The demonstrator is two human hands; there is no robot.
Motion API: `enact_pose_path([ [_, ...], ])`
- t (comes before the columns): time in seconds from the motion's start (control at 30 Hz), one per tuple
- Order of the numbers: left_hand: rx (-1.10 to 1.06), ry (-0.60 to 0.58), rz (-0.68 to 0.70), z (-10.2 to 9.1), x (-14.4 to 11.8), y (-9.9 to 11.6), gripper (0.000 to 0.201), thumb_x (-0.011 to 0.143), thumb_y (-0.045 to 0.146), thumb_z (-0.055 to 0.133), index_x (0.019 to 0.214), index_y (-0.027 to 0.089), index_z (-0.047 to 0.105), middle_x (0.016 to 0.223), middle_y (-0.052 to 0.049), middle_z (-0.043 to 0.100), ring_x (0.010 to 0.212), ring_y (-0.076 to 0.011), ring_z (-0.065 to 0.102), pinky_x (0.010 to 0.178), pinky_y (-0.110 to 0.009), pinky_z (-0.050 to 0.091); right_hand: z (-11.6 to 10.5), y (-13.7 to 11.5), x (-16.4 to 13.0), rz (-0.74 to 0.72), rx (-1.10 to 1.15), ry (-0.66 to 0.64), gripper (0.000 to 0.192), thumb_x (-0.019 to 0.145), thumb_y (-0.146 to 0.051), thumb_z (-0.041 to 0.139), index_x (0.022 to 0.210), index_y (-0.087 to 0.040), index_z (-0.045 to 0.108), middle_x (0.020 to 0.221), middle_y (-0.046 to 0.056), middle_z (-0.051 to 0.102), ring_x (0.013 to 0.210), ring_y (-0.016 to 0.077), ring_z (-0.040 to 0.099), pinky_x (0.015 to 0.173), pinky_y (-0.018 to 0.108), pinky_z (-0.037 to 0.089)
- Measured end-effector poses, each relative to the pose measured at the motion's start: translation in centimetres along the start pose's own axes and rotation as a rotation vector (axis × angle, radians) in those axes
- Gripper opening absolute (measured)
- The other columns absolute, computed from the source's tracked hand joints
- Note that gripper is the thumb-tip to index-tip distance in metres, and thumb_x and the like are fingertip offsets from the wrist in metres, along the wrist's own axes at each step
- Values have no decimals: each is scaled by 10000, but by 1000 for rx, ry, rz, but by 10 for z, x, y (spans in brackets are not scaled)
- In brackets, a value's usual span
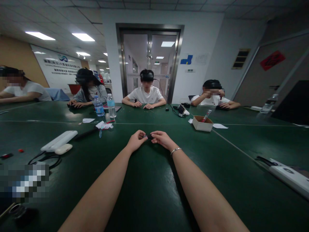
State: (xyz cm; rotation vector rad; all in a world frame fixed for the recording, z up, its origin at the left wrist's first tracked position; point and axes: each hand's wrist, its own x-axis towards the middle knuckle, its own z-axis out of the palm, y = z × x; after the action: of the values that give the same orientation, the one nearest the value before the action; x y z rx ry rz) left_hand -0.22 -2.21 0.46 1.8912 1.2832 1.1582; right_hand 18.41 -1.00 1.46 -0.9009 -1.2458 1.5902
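Observation:
Both hands meet over the middle of the green table (149,193), at the ends of a small black stick-like object (150,136). It has a lighter, silvery tip on its left side; its exact kind is too small to tell. The thumb and fingers of my left hand (137,141) pinch that left end. From the other side, my right hand (163,139) grips the dark end between thumb and fingertips. Part of the object is covered by the fingers. A silver bracelet (175,151) circles my right wrist.
Left of my arms lie a white power strip (59,141), a white rounded case (63,149) and black cables (51,159). Beyond stand two water bottles (111,106) and crumpled paper (105,125). A small open box (202,124) is ahead right. Several people sit around the table.

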Motion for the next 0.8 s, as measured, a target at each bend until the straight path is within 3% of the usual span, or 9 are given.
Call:
enact_pose_path([
  [0.13, -117, -59, -58, 2, 2, -4, 345, 817, 470, 428, 949, 167, 526, 736, -34, 620, 658, -137, 572, 665, -280, 456, -1, 0, 0, 4, 12, -27, 143, 788, -30, 573, 924, -67, 596, 680, 73, 645, 536, 115, 636, 527, 179, 547],
  [0.2, -112, -63, -61, 2, 3, -6, 327, 820, 460, 424, 922, 169, 533, 674, -15, 600, 620, -132, 559, 639, -272, 448, -1, 0, 0, 10, 10, -33, 149, 787, -28, 575, 931, -62, 595, 682, 79, 647, 542, 118, 639, 535, 183, 548],
  [0.33, -115, 8, -18, 4, 6, -10, 239, 746, 377, 564, 871, 174, 551, 787, -26, 615, 731, -136, 571, 692, -260, 439, 0, -1, -1, 6, 6, -28, 157, 790, -18, 564, 939, -59, 588, 709, 86, 653, 550, 120, 643, 543, 188, 549],
  [0.47, -144, -53, -60, 5, 6, -13, 280, 802, 410, 476, 921, 166, 546, 694, -19, 606, 647, -135, 563, 634, -266, 439, 1, -2, -2, 8, -10, -20, 160, 800, -10, 543, 944, -61, 589, 693, 78, 649, 549, 118, 643, 545, 187, 549],
  [0.8, -83, -32, -34, 2, 3, -6, 262, 775, 390, 531, 923, 181, 590, 882, -46, 632, 791, -150, 578, 717, -272, 444, 0, -2, -3, 15, -17, -35, 171, 803, -15, 547, 960, -67, 591, 749, 88, 651, 573, 116, 646, 572, 192, 553],
])
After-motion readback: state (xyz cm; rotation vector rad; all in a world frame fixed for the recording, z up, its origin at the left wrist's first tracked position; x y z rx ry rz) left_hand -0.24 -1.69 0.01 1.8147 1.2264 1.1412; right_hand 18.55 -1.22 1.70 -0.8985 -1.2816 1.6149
